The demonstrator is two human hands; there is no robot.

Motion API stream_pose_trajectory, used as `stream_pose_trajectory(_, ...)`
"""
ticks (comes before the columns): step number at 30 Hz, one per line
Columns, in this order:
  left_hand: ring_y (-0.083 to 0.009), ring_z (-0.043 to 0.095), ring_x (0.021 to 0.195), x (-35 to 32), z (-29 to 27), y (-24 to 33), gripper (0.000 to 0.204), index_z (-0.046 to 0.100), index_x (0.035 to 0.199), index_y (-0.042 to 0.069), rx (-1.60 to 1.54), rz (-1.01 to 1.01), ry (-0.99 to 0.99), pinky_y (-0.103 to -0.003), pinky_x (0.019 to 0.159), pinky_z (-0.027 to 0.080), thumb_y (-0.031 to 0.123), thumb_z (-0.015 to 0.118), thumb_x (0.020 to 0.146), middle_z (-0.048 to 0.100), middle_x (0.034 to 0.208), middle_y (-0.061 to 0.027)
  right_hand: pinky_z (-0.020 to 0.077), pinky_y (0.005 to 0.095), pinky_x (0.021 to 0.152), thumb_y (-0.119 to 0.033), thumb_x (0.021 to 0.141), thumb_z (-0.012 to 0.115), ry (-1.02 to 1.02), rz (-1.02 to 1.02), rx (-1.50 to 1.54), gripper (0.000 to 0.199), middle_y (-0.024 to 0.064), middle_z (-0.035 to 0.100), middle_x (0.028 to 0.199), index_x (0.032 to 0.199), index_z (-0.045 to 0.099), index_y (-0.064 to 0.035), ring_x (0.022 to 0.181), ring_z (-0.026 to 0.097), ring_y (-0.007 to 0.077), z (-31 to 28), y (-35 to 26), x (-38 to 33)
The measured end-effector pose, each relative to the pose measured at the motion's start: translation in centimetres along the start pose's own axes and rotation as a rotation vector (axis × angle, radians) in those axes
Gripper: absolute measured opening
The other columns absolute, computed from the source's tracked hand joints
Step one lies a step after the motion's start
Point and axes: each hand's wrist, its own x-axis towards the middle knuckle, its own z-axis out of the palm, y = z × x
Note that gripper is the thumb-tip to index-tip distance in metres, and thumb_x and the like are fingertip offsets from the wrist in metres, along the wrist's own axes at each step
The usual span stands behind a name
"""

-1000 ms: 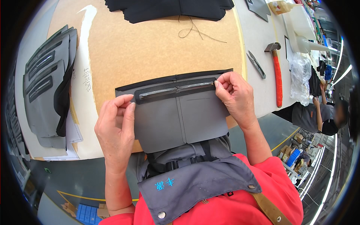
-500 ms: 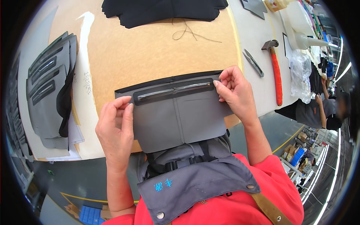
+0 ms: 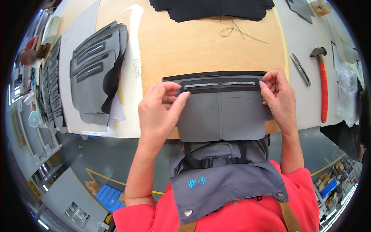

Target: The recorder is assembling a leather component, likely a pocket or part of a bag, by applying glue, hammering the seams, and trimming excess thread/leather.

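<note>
A grey leather-like panel [image 3: 201, 116] lies at the table's near edge, its lower part hanging over the front. Along its top runs a black strip, and below that a long black-framed slot [image 3: 219, 85] with a shiny silvery strip inside. A seam goes down the panel's middle. My right hand [image 3: 279, 96] pinches the panel's right edge beside the slot's end, thumb on top. At the left edge, my left hand [image 3: 160, 110] has its thumb and index finger apart, the thumb tip over the panel near the slot's left end. Whether that thumb touches is unclear.
Stacked grey panels with similar slots [image 3: 92, 69] lie at the left, with more beyond. Black fabric pieces [image 3: 216, 8] and a loose cord [image 3: 235, 31] lie at the far side. Thread snips [image 3: 301, 70], a red-handled hammer [image 3: 324, 89] and clear plastic [image 3: 348, 92] are at the right.
The view has swung left, so everything appears farther right. My left thumb and index finger have spread apart at the panel's left edge; my right hand keeps its pinch.
</note>
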Motion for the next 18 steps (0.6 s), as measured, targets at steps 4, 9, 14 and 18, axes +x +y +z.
stream_pose_trajectory(4, -0.0109, 0.069, 0.073, 0.3, 0.5, 0.6, 0.021, 0.072, 0.099, 0.0, 0.23, 0.12, 0.041, -0.025, 0.06, 0.055, 0.012, 0.085, 0.087, 0.071, 0.091, -0.0059, 0.0469, 0.0247, 0.059, -0.004, 0.093, 0.068, -0.004, -0.051, -0.042, 0.012, -0.0004, 0.055, 0.076, 0.101, 0.058, -0.0039, 0.064, 0.051, 0.0076, 0.2, 0.7, 0.1)
stream_pose_trajectory(9, -0.0131, 0.068, 0.066, 0.4, 1.1, 0.9, 0.011, 0.07, 0.089, 0.005, 0.392, 0.193, 0.067, -0.028, 0.06, 0.054, 0.011, 0.079, 0.089, 0.069, 0.084, -0.0045, 0.0451, 0.0254, 0.06, -0.003, 0.092, 0.067, -0.011, -0.065, -0.031, 0.011, 0.0002, 0.055, 0.075, 0.099, 0.059, -0.0034, 0.063, 0.051, 0.0083, 0.1, 0.7, 0.1)
stream_pose_trajectory(14, -0.0146, 0.067, 0.064, 0.4, 1.2, 0.9, 0.006, 0.069, 0.086, 0.005, 0.474, 0.239, 0.077, -0.03, 0.06, 0.054, 0.006, 0.075, 0.088, 0.067, 0.081, -0.0043, 0.0454, 0.0255, 0.061, -0.003, 0.092, 0.067, -0.011, -0.074, -0.022, 0.01, 0.0004, 0.055, 0.074, 0.099, 0.06, -0.0033, 0.063, 0.051, 0.0085, 0.3, 0.8, 0.1)
stream_pose_trajectory(18, -0.0154, 0.067, 0.064, 0.4, 1.3, 0.7, 0.005, 0.069, 0.085, 0.005, 0.525, 0.25, 0.086, -0.031, 0.06, 0.054, 0.004, 0.074, 0.087, 0.066, 0.08, -0.0046, 0.0457, 0.0257, 0.061, -0.003, 0.092, 0.067, -0.016, -0.079, -0.024, 0.01, 0.0006, 0.056, 0.075, 0.099, 0.06, -0.0032, 0.064, 0.052, 0.0087, 0.3, 0.7, 0.1)
